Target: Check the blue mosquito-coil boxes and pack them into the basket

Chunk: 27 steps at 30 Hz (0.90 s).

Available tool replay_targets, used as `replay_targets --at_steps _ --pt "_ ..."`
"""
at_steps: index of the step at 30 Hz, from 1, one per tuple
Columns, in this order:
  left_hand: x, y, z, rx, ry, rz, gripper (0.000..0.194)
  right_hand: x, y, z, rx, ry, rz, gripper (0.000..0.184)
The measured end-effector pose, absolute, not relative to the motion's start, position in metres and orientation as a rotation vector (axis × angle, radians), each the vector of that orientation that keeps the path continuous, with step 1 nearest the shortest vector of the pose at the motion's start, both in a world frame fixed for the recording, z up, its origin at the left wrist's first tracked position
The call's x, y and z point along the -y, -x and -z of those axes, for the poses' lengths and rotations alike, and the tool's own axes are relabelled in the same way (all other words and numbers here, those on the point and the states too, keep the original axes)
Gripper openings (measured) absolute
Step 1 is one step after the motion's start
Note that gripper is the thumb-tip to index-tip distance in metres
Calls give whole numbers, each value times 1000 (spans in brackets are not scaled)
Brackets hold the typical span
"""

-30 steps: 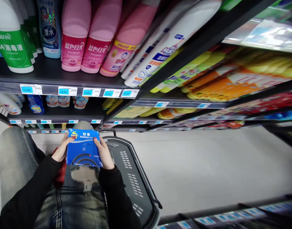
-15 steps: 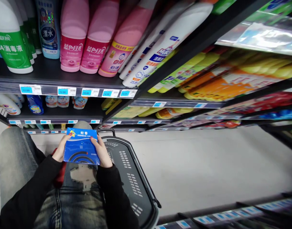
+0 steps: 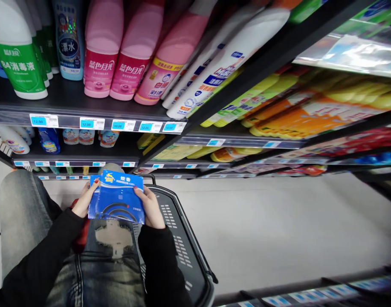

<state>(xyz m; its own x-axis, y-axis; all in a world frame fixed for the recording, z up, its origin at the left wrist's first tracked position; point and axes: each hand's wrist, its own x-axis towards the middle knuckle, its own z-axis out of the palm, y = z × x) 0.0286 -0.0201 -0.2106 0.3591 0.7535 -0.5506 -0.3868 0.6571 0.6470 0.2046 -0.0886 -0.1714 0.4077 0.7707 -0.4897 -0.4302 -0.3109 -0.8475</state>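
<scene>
1. Head view, change: the front pack (image 3: 121,200) now sits farther right — its printed face offset from the rear pack (image 3: 94,207), of which a strip shows at the left. Half a second ago the two read as one.
2. Meaning: the offset suggests two pieces being handled separately; whether they join behind cannot be told.
3. Left hand (image 3: 83,204): grip pinching the rear pack's left side. Right hand (image 3: 153,209): grip pinching the front pack's right side, thumb on its face.
4. Position: both packs are held up over the torn jeans (image 3: 18,217), beside the basket (image 3: 169,197).
5. Surroundings: pink bottles (image 3: 101,74) line the shelf (image 3: 69,121) ahead; an unclear red item (image 3: 82,238) shows under the left forearm.
6. Obstruction: the front pack hides most of the rear one — and the right sleeve (image 3: 161,260) covers part of the basket.
</scene>
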Motion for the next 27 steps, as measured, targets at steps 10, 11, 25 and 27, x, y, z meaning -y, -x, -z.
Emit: replay_targets --at_steps 10,11,25,27 --pt "18 -25 217 -952 -490 -752 38 127 -309 190 139 1545 -647 36" --pt "18 -25 216 -931 -487 -765 38 130 -310 192 136 1555 -625 37" --pt "26 -28 195 -854 -393 -760 44 86 -217 199 525 1404 -1058 56" --pt "24 -28 194 -886 -373 -762 48 80 -210 196 625 1418 -1061 70"
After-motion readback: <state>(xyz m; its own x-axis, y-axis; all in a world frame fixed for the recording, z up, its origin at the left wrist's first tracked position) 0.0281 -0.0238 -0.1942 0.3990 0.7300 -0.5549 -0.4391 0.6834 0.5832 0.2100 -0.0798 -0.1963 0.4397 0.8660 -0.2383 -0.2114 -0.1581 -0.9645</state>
